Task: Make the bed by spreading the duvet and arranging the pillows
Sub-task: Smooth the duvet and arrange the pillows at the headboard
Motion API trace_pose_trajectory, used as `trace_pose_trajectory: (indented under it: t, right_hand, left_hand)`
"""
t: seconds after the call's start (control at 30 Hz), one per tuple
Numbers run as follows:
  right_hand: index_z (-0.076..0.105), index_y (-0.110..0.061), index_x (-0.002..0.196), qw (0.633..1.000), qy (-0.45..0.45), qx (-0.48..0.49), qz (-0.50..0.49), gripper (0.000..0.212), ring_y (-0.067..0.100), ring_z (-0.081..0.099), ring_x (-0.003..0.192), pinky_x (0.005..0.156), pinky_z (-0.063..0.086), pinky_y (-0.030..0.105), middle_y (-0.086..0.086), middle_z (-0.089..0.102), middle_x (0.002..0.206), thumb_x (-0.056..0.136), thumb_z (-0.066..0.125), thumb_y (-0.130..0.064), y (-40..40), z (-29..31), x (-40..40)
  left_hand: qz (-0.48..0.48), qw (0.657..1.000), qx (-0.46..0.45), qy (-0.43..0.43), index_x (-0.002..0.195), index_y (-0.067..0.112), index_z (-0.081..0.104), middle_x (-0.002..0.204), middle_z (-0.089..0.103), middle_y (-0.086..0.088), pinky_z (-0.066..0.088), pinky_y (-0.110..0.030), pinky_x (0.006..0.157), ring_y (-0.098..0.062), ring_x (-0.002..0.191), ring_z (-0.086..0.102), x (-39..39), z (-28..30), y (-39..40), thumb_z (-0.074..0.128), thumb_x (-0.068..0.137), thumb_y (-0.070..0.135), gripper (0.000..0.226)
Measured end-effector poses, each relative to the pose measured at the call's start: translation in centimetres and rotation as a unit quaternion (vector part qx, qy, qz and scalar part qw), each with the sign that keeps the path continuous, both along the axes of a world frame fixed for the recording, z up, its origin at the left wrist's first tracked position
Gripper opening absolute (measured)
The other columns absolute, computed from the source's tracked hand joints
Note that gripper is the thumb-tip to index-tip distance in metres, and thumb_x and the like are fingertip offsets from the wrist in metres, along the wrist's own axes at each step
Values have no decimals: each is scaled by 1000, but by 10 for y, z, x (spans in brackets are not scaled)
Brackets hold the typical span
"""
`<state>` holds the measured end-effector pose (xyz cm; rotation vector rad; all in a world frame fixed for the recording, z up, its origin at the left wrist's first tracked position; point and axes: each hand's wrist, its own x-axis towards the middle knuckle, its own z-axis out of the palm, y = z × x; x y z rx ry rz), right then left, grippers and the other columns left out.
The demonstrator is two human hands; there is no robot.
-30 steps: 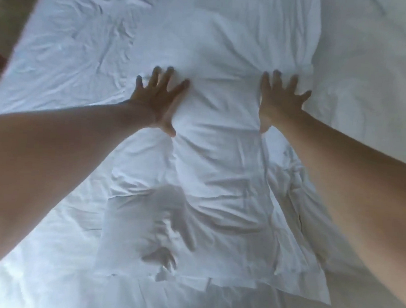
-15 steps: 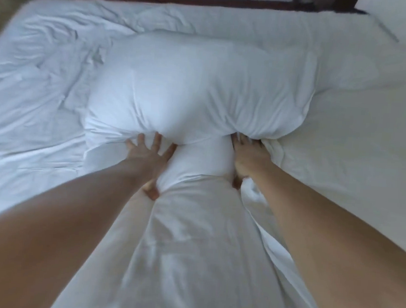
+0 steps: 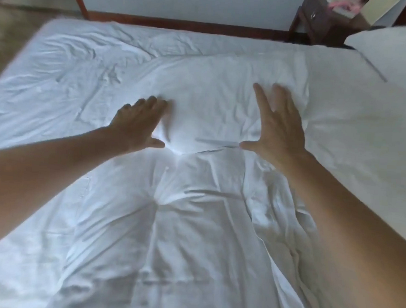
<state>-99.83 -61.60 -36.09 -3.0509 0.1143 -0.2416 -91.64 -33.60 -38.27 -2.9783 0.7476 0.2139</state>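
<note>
Centrally, a white pillow (image 3: 220,102) lies flat on the far half of the bed (image 3: 58,76), its long side running left to right, partly merging in tone with the creased white sheet beneath it. Left hand (image 3: 139,123): palm down on the pillow's near-left part, fingers extended and close together, thumb spread toward the middle, gripping nothing. Right hand (image 3: 279,128): palm down on the pillow's near-right part, fingers straight and slightly spread, thumb pointing left, likewise gripping nothing. Near side: rumpled white duvet (image 3: 179,236) bunched between the two forearms, its far edge touching the pillow's near edge. Far right: a second pillow (image 3: 396,56) at the bed's corner, well apart from both hands. Beyond it, a dark wooden nightstand (image 3: 321,22) against the wall
</note>
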Motion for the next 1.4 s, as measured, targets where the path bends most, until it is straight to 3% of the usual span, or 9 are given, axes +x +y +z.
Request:
trace_pose_trajectory:
  t: [0.13, 0.27, 0.43, 0.67, 0.83, 0.93, 1.07, 1.23, 1.4]
  right_hand:
    - [-37, -27, 145, 967, 253, -10, -22, 167, 40, -25, 145, 119, -1, 56, 22, -35, 153, 41, 89, -65, -7, -16, 60]
    - [-46, -31, 137, 930, 365, -21, -32, 173, 36, -28, 144, 118, -1, 55, 17, -42, 150, 35, 88, -70, -12, -34, 99]
    - [-45, -32, 138, 911, 408, -64, -14, 173, 42, -23, 145, 118, 4, 57, 19, -40, 151, 32, 86, -73, -12, -69, 133]
    - [-48, -40, 131, 878, 473, -67, -1, 175, 42, -6, 148, 119, 18, 52, 12, -53, 142, 20, 82, -79, -15, -95, 166]
    - [-44, -36, 138, 911, 410, -36, -5, 171, 35, -27, 145, 120, 2, 47, 14, -52, 143, 35, 90, -66, -13, -112, 157]
    - [-42, -35, 140, 929, 368, -33, -21, 170, 34, -23, 146, 121, 4, 45, 13, -49, 146, 38, 91, -62, -8, -112, 142]
    - [-34, -27, 147, 945, 318, -49, -52, 151, 34, -24, 146, 119, -9, 49, 12, -37, 155, 58, 83, -63, 6, -117, 113]
    - [-19, -20, 154, 963, 265, -10, -46, 70, 24, -27, 147, 119, -15, 47, 5, -27, 160, 103, 20, -49, 17, -128, 43]
    - [-4, -21, 157, 968, 244, 29, -57, 69, 18, -16, 150, 121, -12, 38, 5, -15, 163, 99, 7, -56, 29, -122, -53]
  left_hand:
    - [2, 995, 92, 45, 153, 37, -6, 157, 1, -10, 36, -63, 102, -39, 143, 11, 33, 0, -18, 89, 51, 55, 141]
    - [-1, 974, 182, 137, 142, 46, -33, 155, -39, 0, 14, -77, 106, -38, 144, -28, 69, -26, -32, 89, 39, 64, 160]
    - [14, 942, 246, 228, 136, 49, -39, 151, -45, 0, 13, -79, 105, -43, 142, -30, 102, -52, -52, 88, 22, 68, 172]
    - [9, 937, 273, 219, 139, 47, -38, 151, -45, -3, 1, -80, 104, -50, 138, -32, 125, -83, -72, 93, 24, 61, 174]
    - [-19, 956, 248, 156, 143, 41, -34, 152, -42, -8, -6, -80, 102, -54, 136, -32, 122, -98, -63, 88, 24, 67, 173]
    - [-14, 963, 236, 126, 143, 40, -35, 153, -41, -7, -10, -79, 103, -52, 136, -34, 111, -97, -60, 88, 24, 67, 173]
    - [7, 969, 217, 122, 147, 36, -30, 157, -34, -3, -12, -74, 105, -47, 139, -32, 85, -92, -55, 90, 40, 58, 162]
    - [20, 981, 141, 129, 152, 33, -19, 162, -22, 0, -8, -64, 115, -34, 148, -21, 28, -89, -22, 47, 91, 62, 94]
    - [92, 977, 47, 186, 153, 41, -12, 164, -16, -2, -14, -56, 116, -22, 150, -18, -80, -93, 11, 8, 99, 59, 61]
